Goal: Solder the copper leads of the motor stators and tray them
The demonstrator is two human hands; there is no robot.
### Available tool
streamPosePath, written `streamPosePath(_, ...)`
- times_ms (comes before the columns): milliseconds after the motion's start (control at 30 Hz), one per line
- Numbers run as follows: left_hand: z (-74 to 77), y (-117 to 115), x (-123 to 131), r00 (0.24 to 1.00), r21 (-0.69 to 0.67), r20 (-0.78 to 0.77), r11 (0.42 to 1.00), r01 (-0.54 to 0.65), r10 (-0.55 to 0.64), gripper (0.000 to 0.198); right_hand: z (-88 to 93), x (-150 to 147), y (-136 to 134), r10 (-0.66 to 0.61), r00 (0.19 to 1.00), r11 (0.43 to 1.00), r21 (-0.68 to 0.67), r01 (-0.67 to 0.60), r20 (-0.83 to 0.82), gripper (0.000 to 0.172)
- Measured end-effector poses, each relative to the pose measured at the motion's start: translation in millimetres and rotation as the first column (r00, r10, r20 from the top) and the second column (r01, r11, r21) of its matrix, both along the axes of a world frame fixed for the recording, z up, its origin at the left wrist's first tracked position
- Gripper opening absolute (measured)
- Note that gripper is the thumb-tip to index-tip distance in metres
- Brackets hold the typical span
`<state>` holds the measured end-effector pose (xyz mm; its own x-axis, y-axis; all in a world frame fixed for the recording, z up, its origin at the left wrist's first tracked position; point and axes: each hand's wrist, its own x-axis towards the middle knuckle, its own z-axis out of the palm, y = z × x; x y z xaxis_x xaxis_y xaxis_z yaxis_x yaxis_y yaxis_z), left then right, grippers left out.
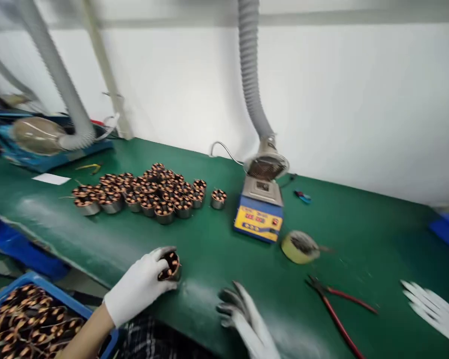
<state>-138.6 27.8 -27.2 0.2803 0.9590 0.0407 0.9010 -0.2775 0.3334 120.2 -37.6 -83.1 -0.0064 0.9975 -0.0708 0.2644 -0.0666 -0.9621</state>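
Observation:
My left hand (144, 284), in a white glove, grips a motor stator (171, 268) with copper windings and a metal rim, near the front edge of the green bench. My right hand (243, 316), gloved in white with dark fingertips, hovers over the bench or rests on it; which one I cannot tell. Its fingers are apart and hold nothing. Beyond the left hand stands a cluster of similar stators (149, 192), with one single stator (218, 198) a little apart on its right.
A blue and yellow solder pot (258, 214) stands under a ventilation hose (252, 65). To its right lie a yellow round container (300, 248), red-handled pliers (335, 309) and a white glove (432, 306). A blue crate (84, 310) full of stators sits at lower left.

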Motion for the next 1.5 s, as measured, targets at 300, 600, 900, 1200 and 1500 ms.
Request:
streamPosePath(300, -25.9, -5, 87, 0.854, 0.223, 0.242, 0.883, 0.413, -0.46, 0.034, 27.3, 2, 19, 0.137, 0.957, 0.96, -0.203, -0.192, -0.257, 0.025)
streamPosePath(600, -47.6, -7, 101, 0.804, 0.376, 0.389, 0.874, 0.307, -0.45, 0.034, 78.6, 23, 47, 0.051, 0.992, 0.929, -0.369, -0.005, 0.114, 0.027)
streamPosePath(900, -41.9, -9, 106, 0.845, 0.426, 0.345, 0.87, 0.248, -0.41, 0.03, 60.6, 158, 32, -0.198, 0.31, 0.935, 0.085, 0.343, 0.93, 0.037)
streamPosePath(1200, -31.2, -8, 95, 0.866, 0.329, 0.151, 0.851, 0.41, -0.476, 0.045, -10.1, 198, 18, -0.229, 0.226, 0.942, 0.157, 0.297, 0.947, 0.063)
streamPosePath(1500, -29.8, 0, 99, 0.761, 0.353, 0.108, 0.74, 0.572, -0.639, 0.036, -2.1, 193, 38, -0.286, 0.144, 0.928, 0.236, 0.29, 0.947, 0.058)
